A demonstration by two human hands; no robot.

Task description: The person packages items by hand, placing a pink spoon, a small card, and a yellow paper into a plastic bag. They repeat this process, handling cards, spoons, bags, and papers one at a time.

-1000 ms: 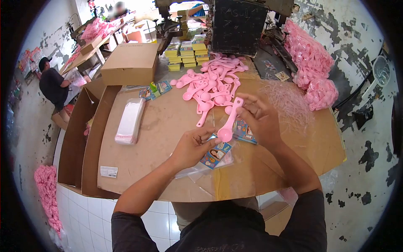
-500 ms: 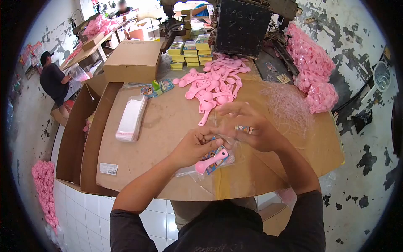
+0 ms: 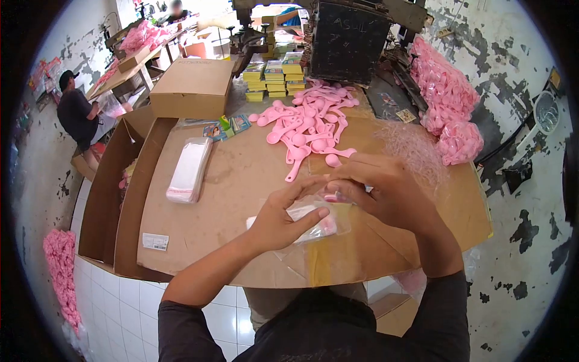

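My left hand (image 3: pixel 278 221) is over the near middle of the cardboard-covered table, thumb held apart from its stretched fingers. Its fingertips meet or nearly meet those of my right hand (image 3: pixel 392 192), whose fingers are curled in a pinch. What the right hand pinches is mostly hidden; a bit of pink and clear plastic shows by its fingertips. Below the hands lie clear plastic bags (image 3: pixel 329 224), whitish with a pink patch, partly covered by my left hand. Just beyond is a heap of pink measuring spoons (image 3: pixel 301 123).
A stack of clear bags (image 3: pixel 188 172) lies left of the hands. An open carton (image 3: pixel 123 199) and a closed box (image 3: pixel 190 90) stand on the left. Stacked cards (image 3: pixel 274 78) and a black metal box (image 3: pixel 347 42) are behind; bagged pink spoons (image 3: pixel 446 90) are at right. A co-worker (image 3: pixel 78 111) sits far left.
The pink spoon and printed card under my left hand no longer show there; whitish bags are visible instead. My left thumb has spread, and my right hand has shifted slightly right and curled.
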